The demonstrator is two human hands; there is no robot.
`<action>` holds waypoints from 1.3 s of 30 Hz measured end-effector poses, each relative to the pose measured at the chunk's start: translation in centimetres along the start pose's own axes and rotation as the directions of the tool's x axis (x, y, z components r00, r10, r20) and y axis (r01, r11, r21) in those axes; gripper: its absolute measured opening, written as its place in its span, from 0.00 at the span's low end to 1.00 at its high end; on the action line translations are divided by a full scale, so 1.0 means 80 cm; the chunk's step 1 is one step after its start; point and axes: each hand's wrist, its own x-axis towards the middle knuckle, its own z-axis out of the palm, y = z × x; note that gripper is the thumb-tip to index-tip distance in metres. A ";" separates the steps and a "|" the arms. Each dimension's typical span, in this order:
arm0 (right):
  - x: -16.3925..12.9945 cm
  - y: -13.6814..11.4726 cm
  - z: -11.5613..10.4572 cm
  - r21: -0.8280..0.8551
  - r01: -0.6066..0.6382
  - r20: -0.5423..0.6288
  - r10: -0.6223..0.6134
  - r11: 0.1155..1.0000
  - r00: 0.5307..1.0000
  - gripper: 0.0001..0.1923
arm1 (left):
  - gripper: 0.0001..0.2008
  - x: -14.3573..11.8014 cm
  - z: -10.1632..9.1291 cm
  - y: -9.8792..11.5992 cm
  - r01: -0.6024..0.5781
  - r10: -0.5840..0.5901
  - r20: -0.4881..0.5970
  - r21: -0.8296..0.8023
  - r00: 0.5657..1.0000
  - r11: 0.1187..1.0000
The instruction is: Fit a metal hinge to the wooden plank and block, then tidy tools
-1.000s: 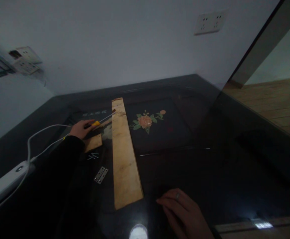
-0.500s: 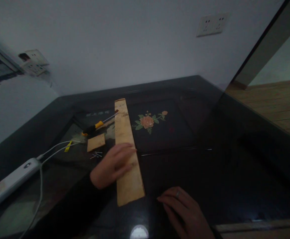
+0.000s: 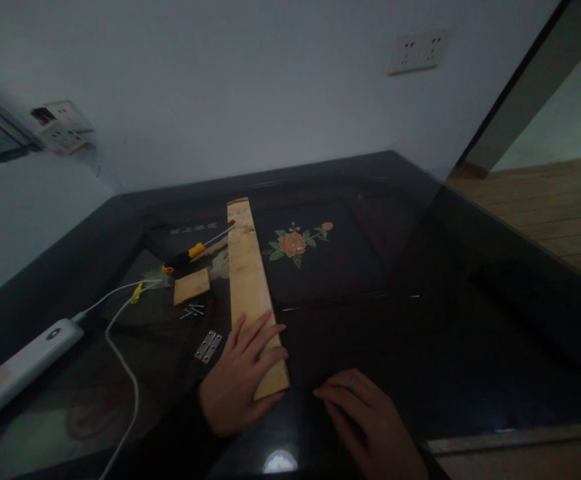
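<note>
Under the left hand (image 3: 240, 383) sits the near end of the long wooden strip (image 3: 248, 273), palm flat, grip relaxed. Just left of it lies a small hinge (image 3: 205, 345). Right hand (image 3: 370, 423) rests loose on the dark surface (image 3: 420, 333), grasping nothing.

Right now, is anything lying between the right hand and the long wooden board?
Nothing visible. The right hand rests flat on the dark table just right of the board's near end, with only bare tabletop between them. The left hand already lies on that end. The hinge sits on the board's far side.
</note>
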 end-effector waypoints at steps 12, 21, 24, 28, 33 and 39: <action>-0.002 -0.001 -0.002 0.035 -0.064 0.043 0.062 0.997 0.997 0.11 | 0.20 0.018 -0.007 -0.039 0.004 -0.007 0.079 0.036 0.997 0.999; -0.001 -0.003 -0.038 0.079 -0.079 0.226 0.060 0.994 0.972 0.14 | 0.21 0.032 -0.012 -0.045 0.016 -0.022 0.035 0.166 0.999 0.986; 0.013 -0.003 -0.073 0.130 -0.101 0.347 0.050 0.986 0.937 0.13 | 0.21 0.033 -0.019 -0.012 -0.040 0.043 -0.025 0.105 0.999 0.994; 0.057 0.010 -0.085 0.264 -0.224 0.433 0.092 0.938 0.897 0.11 | 0.08 0.046 -0.007 0.039 -0.149 0.103 -0.174 -0.282 0.979 0.948; 0.110 0.043 -0.038 0.430 -0.370 0.468 0.147 0.824 0.871 0.24 | 0.16 0.068 0.028 0.057 0.006 -0.040 -0.038 -0.654 0.998 0.756; 0.124 0.065 -0.005 0.454 -0.391 0.515 0.122 0.801 0.848 0.27 | 0.21 0.077 0.030 0.032 0.119 -0.112 0.069 -0.830 0.991 0.546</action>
